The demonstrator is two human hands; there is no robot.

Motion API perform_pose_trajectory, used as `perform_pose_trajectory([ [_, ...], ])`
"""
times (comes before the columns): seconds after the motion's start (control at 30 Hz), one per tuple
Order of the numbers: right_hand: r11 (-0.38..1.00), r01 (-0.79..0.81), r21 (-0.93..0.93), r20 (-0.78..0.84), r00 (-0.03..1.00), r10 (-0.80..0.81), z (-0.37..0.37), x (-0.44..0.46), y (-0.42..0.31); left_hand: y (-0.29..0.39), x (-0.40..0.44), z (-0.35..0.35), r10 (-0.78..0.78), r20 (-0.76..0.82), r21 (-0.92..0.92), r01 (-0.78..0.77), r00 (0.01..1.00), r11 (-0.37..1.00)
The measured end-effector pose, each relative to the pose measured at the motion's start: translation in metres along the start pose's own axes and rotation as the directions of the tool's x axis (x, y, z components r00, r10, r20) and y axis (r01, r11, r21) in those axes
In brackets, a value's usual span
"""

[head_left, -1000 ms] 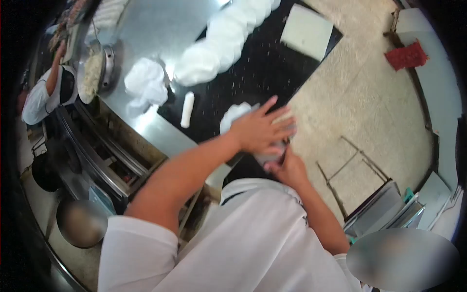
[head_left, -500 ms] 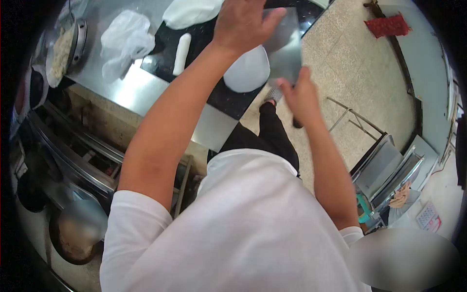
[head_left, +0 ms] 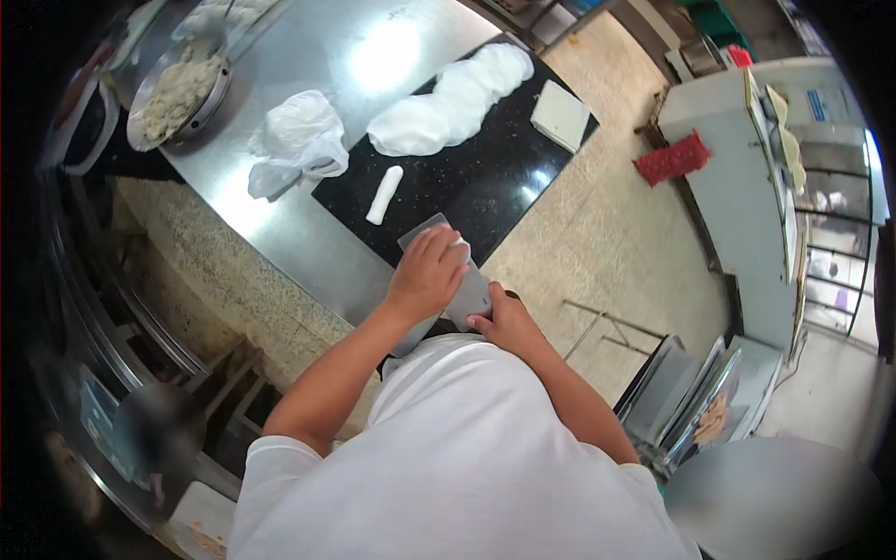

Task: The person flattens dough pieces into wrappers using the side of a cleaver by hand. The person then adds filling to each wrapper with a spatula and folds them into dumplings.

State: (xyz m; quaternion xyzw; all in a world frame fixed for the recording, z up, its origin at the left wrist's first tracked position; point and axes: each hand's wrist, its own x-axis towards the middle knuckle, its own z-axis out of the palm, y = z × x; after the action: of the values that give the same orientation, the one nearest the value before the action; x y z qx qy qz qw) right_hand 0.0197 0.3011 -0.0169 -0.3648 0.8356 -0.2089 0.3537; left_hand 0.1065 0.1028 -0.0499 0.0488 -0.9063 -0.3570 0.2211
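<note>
A cleaver point(head_left: 474, 301) with a wide flat metal blade is over the near corner of the black slab point(head_left: 523, 191). My right hand point(head_left: 509, 322) is closed around its handle end, and the handle is mostly covered. My left hand point(head_left: 425, 278) rests on the blade with bent fingers close together. A small white bit shows at its fingertips; I cannot tell what it is. Beyond my left hand lies a short dough roll point(head_left: 385, 195). Farther back, several thin white dough rounds point(head_left: 411, 125) overlap in a row.
To the left on the steel table point(head_left: 383, 42) sit a crumpled plastic bag point(head_left: 301, 140) and a metal bowl point(head_left: 217, 105) of pale filling. A folded white cloth point(head_left: 560, 116) lies at the slab's right corner. Folded metal furniture point(head_left: 677, 373) stands right; a red bundle point(head_left: 672, 159) is beyond.
The view has shifted back, showing more table. My left hand has come down onto the blade, and the cleaver is closer to my body. The single dough round beside it no longer shows there.
</note>
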Motion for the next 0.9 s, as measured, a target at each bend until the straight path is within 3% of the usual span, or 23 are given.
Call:
perform_pose_trajectory([
  [0.07, 0.997, -0.021, 0.079, 0.036, 0.999, 0.018, -0.016, 0.004, -0.007, 0.005, 0.006, -0.009, 0.036, -0.060, 0.056, -0.032, 0.998, 0.998],
  [0.13, 0.995, -0.047, 0.089, 0.057, 0.997, 0.042, -0.028, 0.012, -0.008, 0.008, 0.003, -0.009, -0.088, 0.015, -0.094, 0.089, 0.996, 0.992],
  [0.17, 0.991, -0.094, 0.097, 0.056, 0.994, 0.089, -0.035, 0.016, -0.007, 0.010, 0.004, -0.008, -0.107, 0.008, -0.078, 0.107, 0.994, 0.991],
  [0.23, 0.995, -0.025, 0.092, 0.091, 0.996, 0.016, -0.051, 0.024, -0.002, 0.017, 0.018, -0.010, -0.139, -0.082, -0.107, 0.130, 0.987, 0.986],
  [0.3, 0.993, 0.060, 0.102, 0.116, 0.991, -0.072, -0.069, 0.037, 0.001, 0.025, 0.032, -0.011, -0.149, -0.131, -0.045, 0.145, 0.980, 0.988],
  [0.37, 0.999, 0.018, 0.030, 0.248, 0.969, -0.025, -0.090, 0.049, 0.003, 0.036, 0.046, -0.009, -0.148, -0.175, 0.033, 0.156, 0.973, 0.987],
  [0.43, 0.993, 0.106, 0.050, 0.228, 0.967, -0.114, -0.105, 0.060, 0.019, 0.042, 0.068, -0.010, -0.166, -0.174, -0.067, 0.156, 0.971, 0.985],
  [0.6, 0.953, 0.286, 0.101, 0.164, 0.940, -0.299, -0.137, 0.090, 0.067, 0.074, 0.120, -0.009, -0.200, -0.163, -0.016, 0.200, 0.966, 0.980],
  [0.67, 0.967, 0.186, 0.177, 0.219, 0.950, -0.223, -0.157, 0.097, 0.069, 0.081, 0.138, -0.007, -0.177, -0.193, 0.043, 0.189, 0.965, 0.981],
  [0.73, 0.948, 0.261, 0.182, 0.180, 0.939, -0.293, -0.171, 0.099, 0.077, 0.092, 0.148, -0.003, -0.241, -0.227, 0.032, 0.254, 0.944, 0.967],
  [0.8, 0.958, 0.140, 0.251, 0.223, 0.954, -0.198, -0.193, 0.098, 0.078, 0.099, 0.159, -0.001, -0.277, -0.273, 0.017, 0.292, 0.921, 0.956],
  [0.83, 0.963, 0.199, 0.184, 0.157, 0.961, -0.228, -0.194, 0.100, 0.089, 0.100, 0.160, 0.003, -0.270, -0.279, 0.032, 0.290, 0.922, 0.957],
  [0.9, 0.938, 0.237, 0.253, 0.053, 0.965, -0.258, -0.182, 0.110, 0.129, 0.097, 0.162, 0.010, -0.248, -0.274, 0.083, 0.280, 0.929, 0.957],
])
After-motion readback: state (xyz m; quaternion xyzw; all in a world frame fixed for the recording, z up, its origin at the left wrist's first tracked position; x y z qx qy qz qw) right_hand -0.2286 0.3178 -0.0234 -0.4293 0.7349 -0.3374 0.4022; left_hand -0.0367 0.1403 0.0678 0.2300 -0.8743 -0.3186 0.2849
